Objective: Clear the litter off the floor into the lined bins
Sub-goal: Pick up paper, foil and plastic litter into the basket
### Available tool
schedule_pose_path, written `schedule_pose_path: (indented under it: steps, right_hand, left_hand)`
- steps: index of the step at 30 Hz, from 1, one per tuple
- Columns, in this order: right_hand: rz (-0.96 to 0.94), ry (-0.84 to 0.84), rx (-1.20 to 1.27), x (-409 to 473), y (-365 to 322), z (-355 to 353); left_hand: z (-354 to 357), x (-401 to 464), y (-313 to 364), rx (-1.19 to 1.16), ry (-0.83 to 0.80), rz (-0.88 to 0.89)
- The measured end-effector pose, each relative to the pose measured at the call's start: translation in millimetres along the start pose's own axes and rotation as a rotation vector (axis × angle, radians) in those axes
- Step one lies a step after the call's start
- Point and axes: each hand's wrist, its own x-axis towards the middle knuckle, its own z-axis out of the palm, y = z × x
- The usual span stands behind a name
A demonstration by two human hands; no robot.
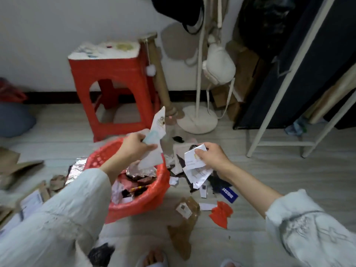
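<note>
On the pale plank floor [269, 180], seen from the head camera, a red lattice-sided bin [134, 199] with a red liner stands just ahead of the person's knees, already holding crumpled foil, dark wrappers and white scraps. The left hand [133, 145] hovers over the bin's far rim, fingers and thumb clamped on a torn white paper packet [157, 135] with a pale blue patch; its print is too blurred to read. The right hand [212, 155] is to the right of the bin, pinching a bunch of white paper slips [194, 164] with faint lines of unreadable text. Below it lies loose litter: white scraps, a brown cardboard piece [185, 228], a red plastic scrap [220, 213] and a blue tag [229, 194] with white lettering, upside down and not legible. A red stool [115, 87] stands behind the bin.
</note>
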Motion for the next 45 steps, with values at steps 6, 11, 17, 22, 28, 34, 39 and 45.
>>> schedule_pose_path:
  steps: [6,11,17,22,28,34,39,45]
  right_hand:
    - [0.046,-0.122,0.110,26.4,-33.4,104.4]
    - [0.069,-0.208,0.078,51.7,-22.7,163.0]
    - [0.128,-0.353,-0.033,52.8,-6.7,165.3]
    - [0.134,-0.336,-0.018,40.4,-8.9,121.0]
    - [0.102,-0.343,-0.115,25.6,1.0,38.7]
    - [0.157,-0.217,-0.307,32.8,90.5,-32.0]
    - [0.269,-0.202,-0.435,47.2,194.5,-46.0]
    - [0.119,-0.218,-0.695,63.5,283.3,-13.9]
  left_hand:
    - [-31.5,-5.4,-99.4,-0.050,0.105,-0.263]
    - [-15.7,-3.0,-145.2,-0.045,0.126,-0.410]
    - [-9.7,4.5,-153.5,0.076,0.122,-0.371]
    - [-5.4,-4.3,-118.3,0.070,0.156,-0.150]
    - [26.8,-12.2,-40.3,0.281,-0.067,0.162]
    - [123.8,-9.0,-1.3,0.721,-0.578,0.422]
    - [208.4,2.3,-53.9,0.999,-0.782,0.516]
    - [273.3,14.8,-133.8,0.979,-0.718,0.557]
